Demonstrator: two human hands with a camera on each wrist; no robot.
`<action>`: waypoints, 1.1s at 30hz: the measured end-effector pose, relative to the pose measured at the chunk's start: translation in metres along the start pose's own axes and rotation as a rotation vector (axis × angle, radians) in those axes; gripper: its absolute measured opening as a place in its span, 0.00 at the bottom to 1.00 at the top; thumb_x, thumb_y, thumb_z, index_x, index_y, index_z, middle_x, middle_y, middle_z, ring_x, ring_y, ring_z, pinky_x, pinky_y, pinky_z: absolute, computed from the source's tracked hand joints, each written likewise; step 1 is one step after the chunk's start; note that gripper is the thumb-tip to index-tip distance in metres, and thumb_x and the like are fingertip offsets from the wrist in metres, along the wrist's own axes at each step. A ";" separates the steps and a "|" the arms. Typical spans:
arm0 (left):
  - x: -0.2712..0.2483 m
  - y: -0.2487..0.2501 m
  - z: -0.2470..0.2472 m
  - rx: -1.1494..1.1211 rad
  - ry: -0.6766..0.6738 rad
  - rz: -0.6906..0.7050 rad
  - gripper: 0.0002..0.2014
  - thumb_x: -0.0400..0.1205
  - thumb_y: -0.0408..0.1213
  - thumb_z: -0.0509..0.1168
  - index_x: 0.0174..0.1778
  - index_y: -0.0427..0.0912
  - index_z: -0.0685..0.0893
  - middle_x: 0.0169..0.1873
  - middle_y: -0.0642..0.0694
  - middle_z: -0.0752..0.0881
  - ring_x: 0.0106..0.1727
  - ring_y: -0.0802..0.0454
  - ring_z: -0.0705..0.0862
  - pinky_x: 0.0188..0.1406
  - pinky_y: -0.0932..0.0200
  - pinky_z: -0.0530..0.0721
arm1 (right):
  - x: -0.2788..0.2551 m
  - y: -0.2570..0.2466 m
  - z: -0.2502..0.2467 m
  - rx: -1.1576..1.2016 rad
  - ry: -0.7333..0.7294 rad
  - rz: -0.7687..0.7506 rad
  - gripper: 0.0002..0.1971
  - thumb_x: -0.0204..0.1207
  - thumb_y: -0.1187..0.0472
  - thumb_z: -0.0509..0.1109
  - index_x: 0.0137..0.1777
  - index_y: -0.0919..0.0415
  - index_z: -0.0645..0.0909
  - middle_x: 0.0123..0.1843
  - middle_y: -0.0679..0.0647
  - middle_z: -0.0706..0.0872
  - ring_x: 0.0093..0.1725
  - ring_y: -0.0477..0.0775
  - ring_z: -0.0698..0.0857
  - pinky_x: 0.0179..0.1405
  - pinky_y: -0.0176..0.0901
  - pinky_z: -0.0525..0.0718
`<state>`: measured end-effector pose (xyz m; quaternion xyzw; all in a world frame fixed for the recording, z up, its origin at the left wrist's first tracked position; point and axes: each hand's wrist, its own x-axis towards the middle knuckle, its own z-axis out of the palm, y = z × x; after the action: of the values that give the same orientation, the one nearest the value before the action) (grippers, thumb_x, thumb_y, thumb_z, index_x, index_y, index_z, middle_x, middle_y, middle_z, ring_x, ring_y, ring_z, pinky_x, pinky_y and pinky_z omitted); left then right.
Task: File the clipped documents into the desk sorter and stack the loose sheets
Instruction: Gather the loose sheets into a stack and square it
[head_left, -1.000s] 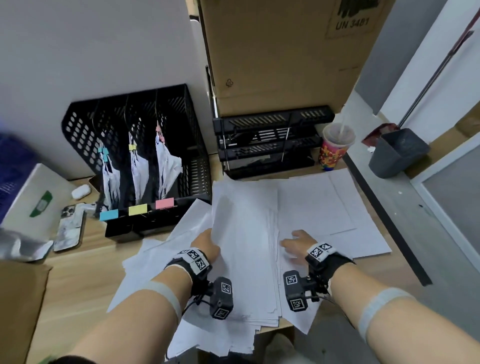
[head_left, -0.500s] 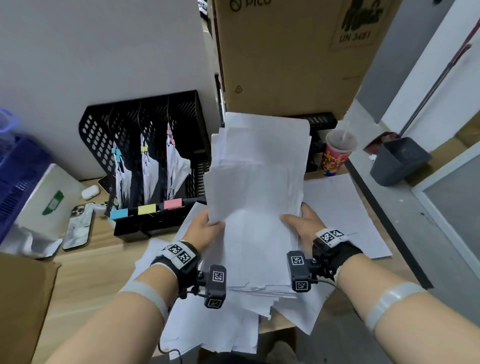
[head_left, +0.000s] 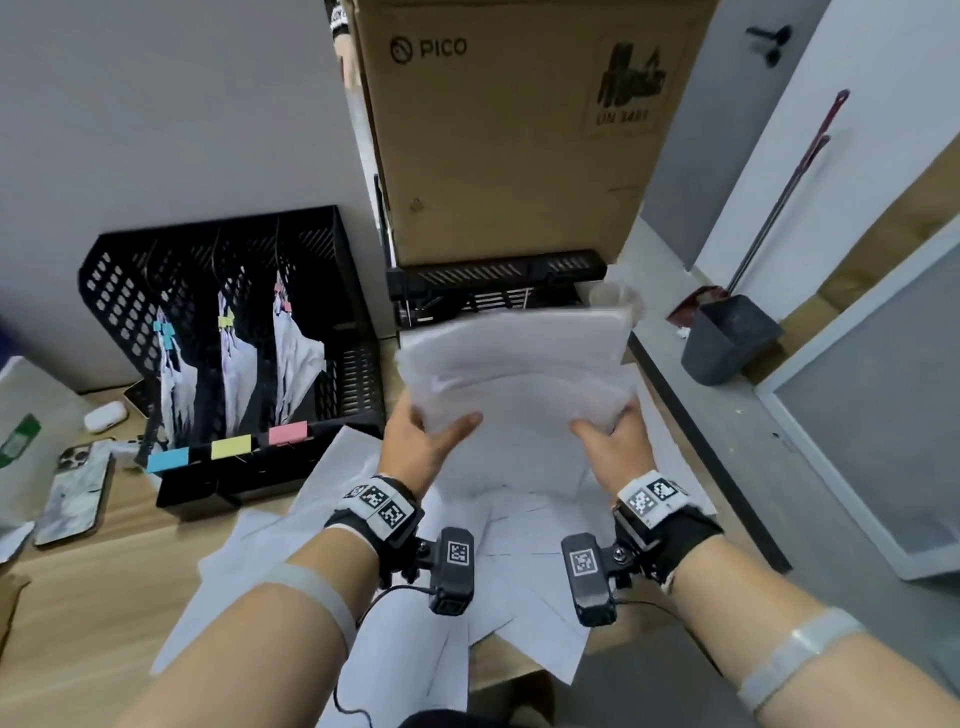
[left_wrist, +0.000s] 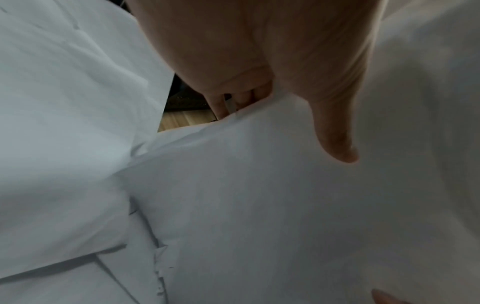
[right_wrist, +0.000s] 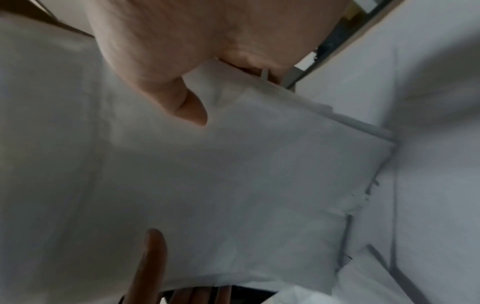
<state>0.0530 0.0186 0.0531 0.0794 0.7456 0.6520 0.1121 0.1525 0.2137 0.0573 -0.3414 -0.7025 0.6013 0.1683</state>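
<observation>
- Wooden desk (head_left: 88, 582) against a pale wall, strewn with loose sheets (head_left: 332, 499) from the middle to the near edge, some hanging over that edge.
- Black mesh desk sorter (head_left: 228, 291) at the back left, three clipped documents (head_left: 291, 358) upright in its slots, blue, yellow and pink labels along its front.
- Black tray rack (head_left: 498, 280) behind, under a large cardboard box (head_left: 509, 135); phone (head_left: 72, 493) and earbud case (head_left: 105, 417) at the left.
- Grey floor past the desk's right edge, with a dark bin (head_left: 727, 338) and a leaning broom handle.
- Thick stack of sheets (head_left: 519, 364) lifted above the desk, between sorter and right edge, blurred.
- Left hand (head_left: 421, 441) gripping the stack's left side: thumb on top, fingers curled beneath.
- Right hand (head_left: 618, 441) gripping the right side likewise, thumb pressed on top, fingers under.
</observation>
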 end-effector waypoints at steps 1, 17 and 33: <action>-0.001 -0.004 0.003 0.055 0.021 -0.004 0.32 0.70 0.39 0.83 0.60 0.21 0.77 0.45 0.28 0.76 0.39 0.44 0.83 0.49 0.43 0.83 | 0.001 0.007 0.000 0.003 0.016 0.025 0.23 0.71 0.69 0.73 0.65 0.57 0.75 0.57 0.58 0.87 0.58 0.61 0.85 0.58 0.46 0.81; 0.012 0.012 0.023 -0.066 -0.044 0.170 0.16 0.78 0.34 0.76 0.62 0.43 0.88 0.58 0.49 0.91 0.63 0.53 0.88 0.70 0.47 0.82 | 0.011 -0.013 -0.007 0.128 -0.016 -0.105 0.24 0.70 0.51 0.77 0.63 0.47 0.72 0.62 0.52 0.83 0.63 0.54 0.83 0.68 0.57 0.81; 0.012 0.013 0.021 -0.062 -0.068 0.115 0.14 0.75 0.36 0.79 0.56 0.44 0.91 0.51 0.51 0.93 0.55 0.56 0.91 0.61 0.54 0.86 | 0.028 -0.076 -0.007 0.202 0.115 -0.245 0.09 0.77 0.49 0.70 0.44 0.54 0.82 0.44 0.49 0.85 0.45 0.44 0.83 0.51 0.43 0.81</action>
<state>0.0466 0.0440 0.0628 0.1406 0.7149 0.6773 0.1020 0.1155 0.2346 0.1269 -0.2683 -0.6641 0.6234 0.3138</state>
